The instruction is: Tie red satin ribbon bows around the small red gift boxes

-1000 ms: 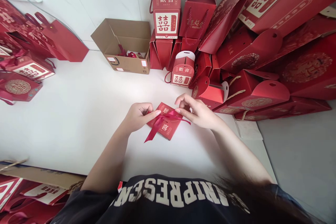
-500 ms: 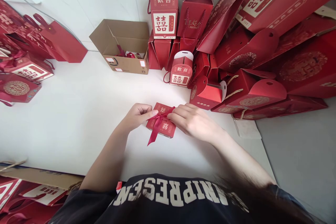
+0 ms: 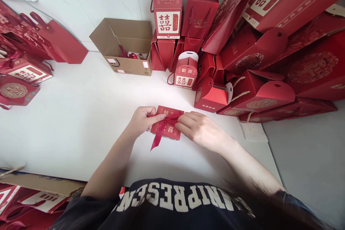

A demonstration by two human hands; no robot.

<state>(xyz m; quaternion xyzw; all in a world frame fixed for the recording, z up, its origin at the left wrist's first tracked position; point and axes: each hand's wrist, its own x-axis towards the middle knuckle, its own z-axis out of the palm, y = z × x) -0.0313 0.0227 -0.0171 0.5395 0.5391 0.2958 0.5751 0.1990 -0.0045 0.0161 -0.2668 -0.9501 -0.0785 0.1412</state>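
Note:
A small red gift box (image 3: 172, 132) with gold Chinese characters lies on the white tabletop in front of me. Across its top runs a red ribbon (image 3: 161, 133), gathered in the middle, with one tail hanging over the near edge. My left hand (image 3: 143, 120) is closed at the box's left side, its thumb pressed on the ribbon beside the gathered spot and its other fingers curled under. At the right side, my right hand (image 3: 201, 127) pinches the ribbon between bent fingers. Its fingertips are partly hidden.
An open cardboard box (image 3: 129, 68) holding ribbon pieces stands by the wall. Many red gift boxes (image 3: 212, 95) are stacked at the right. Red bags (image 3: 63, 43) and boxes (image 3: 16, 91) stand at the far left. More red packages (image 3: 40, 201) fill a carton at the lower left.
My right hand has moved slightly right and down with the ribbon. The left thumb has slid a little to the right over the box top.

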